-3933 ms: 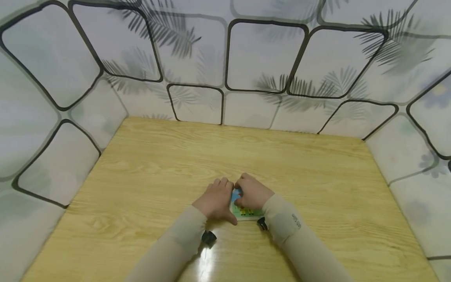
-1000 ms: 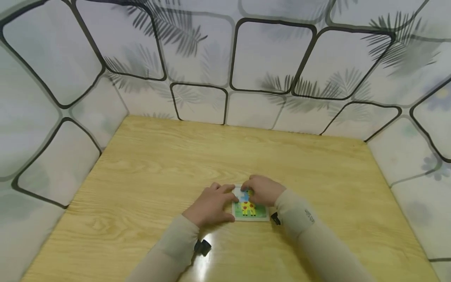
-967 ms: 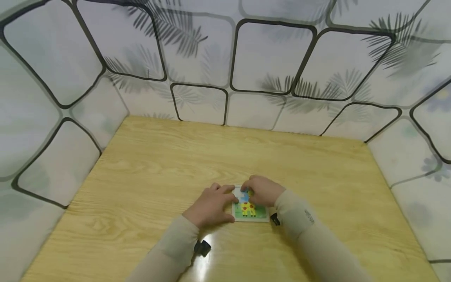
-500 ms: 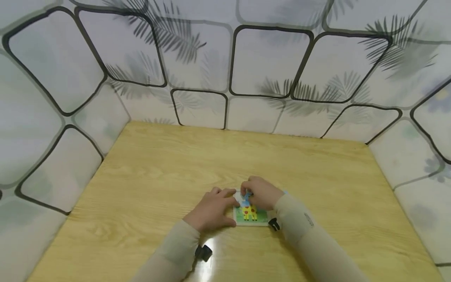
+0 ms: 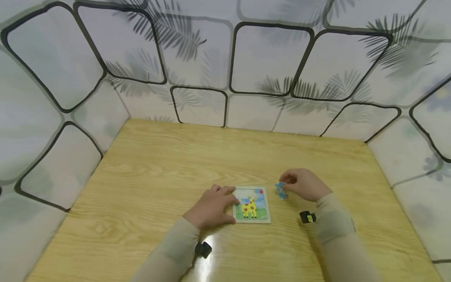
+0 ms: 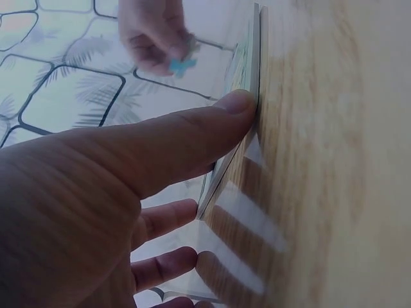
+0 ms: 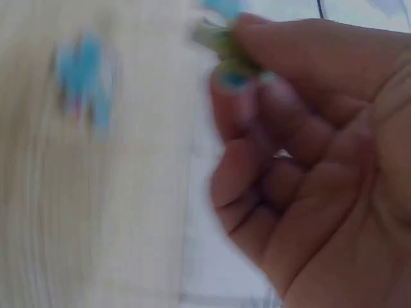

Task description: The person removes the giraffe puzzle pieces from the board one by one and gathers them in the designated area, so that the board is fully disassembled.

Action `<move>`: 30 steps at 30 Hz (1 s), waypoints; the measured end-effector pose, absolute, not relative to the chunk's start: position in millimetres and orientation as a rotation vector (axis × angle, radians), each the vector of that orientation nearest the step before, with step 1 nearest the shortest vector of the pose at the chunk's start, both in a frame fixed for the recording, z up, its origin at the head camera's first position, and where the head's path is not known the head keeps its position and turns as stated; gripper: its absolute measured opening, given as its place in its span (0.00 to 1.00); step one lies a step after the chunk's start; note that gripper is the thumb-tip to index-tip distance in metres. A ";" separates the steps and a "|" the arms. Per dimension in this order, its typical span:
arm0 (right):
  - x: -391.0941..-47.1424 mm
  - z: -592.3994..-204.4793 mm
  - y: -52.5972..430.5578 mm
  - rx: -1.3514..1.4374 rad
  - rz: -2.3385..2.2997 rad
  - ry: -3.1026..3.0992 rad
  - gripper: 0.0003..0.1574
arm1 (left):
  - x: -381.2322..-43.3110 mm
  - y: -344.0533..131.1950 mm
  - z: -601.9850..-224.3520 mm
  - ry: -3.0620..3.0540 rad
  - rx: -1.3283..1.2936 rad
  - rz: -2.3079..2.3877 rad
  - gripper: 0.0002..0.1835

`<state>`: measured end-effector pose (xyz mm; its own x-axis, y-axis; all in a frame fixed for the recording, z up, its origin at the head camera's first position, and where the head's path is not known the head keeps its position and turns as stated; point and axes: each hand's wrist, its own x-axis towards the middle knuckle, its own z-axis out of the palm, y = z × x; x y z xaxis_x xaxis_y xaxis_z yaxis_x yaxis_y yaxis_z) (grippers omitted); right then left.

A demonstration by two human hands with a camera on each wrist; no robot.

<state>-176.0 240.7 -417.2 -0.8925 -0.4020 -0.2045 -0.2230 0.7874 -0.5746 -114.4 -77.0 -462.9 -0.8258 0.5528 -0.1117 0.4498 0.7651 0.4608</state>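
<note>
A square jigsaw puzzle point(image 5: 261, 214) with a yellow giraffe on a blue and green ground lies flat on the table. My left hand point(image 5: 213, 208) rests along its left side, fingers spread, thumb touching the edge near the lower left corner. To the right of the puzzle, my right hand point(image 5: 304, 185) pinches a small jigsaw piece point(image 7: 221, 43) between thumb and fingers; its blue part point(image 6: 183, 66) shows in the left wrist view. Under that hand a blurred blue piece or pieces point(image 7: 83, 77) lie on the table; how many, I cannot tell.
The wood-grain table point(image 5: 169, 156) runs back to a wall point(image 5: 197, 105) patterned with dark outlines and leaves. Similar panels stand at both sides. Small black devices point(image 5: 203, 249) sit at the wrists.
My right hand has moved from the puzzle's upper part to its right, carrying a piece. The giraffe picture is now uncovered. My left hand stays at the puzzle's left side.
</note>
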 end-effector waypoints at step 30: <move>-168.6 -436.2 189.6 -0.974 -0.406 2.619 0.19 | -117.6 -76.7 -462.6 2.698 0.793 0.665 0.29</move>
